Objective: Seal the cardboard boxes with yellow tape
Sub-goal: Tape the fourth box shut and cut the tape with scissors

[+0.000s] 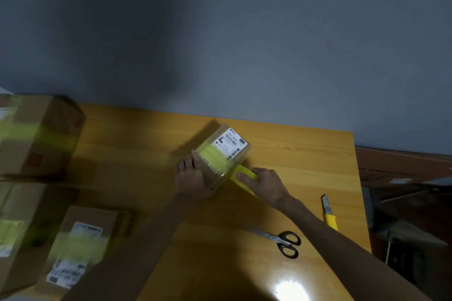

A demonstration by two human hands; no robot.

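Observation:
A small cardboard box [228, 148] with a white shipping label lies on the wooden table [293, 154], a band of yellow tape across its top. My left hand [192, 175] rests flat against the box's near left side, fingers straight. My right hand [265, 184] grips the yellow tape roll [244, 175] at the box's right side; a strip of tape runs from the roll onto the box. The roll is largely hidden under my fingers.
Black-handled scissors [283, 242] and a yellow utility knife [329, 212] lie on the table to the right. Several taped cardboard boxes [39, 139] stand blurred at the left, one with a label [80, 247] near the front. The table's right edge drops to a dark floor.

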